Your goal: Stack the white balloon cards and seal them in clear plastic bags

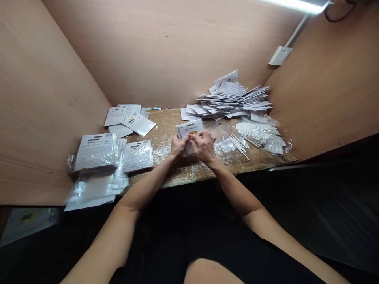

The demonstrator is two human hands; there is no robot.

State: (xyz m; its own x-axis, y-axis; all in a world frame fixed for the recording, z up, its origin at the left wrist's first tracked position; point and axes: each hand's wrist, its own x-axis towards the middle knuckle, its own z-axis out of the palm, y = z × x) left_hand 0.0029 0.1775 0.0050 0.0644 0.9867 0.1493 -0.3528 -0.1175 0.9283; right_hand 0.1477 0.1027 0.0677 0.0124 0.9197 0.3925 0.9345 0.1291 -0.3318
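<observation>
Card (191, 128) held tilted up off the table (166, 128) between left hand (179, 145) and right hand (204, 147), fingers (201, 137) closed on its edges, steadying it beside loose plastic sleeves (226, 136).

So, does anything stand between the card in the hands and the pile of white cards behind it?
Nothing visible: the card, held by the left hand and right hand, faces the pile directly. A clear plastic bag lies to the right.
</observation>
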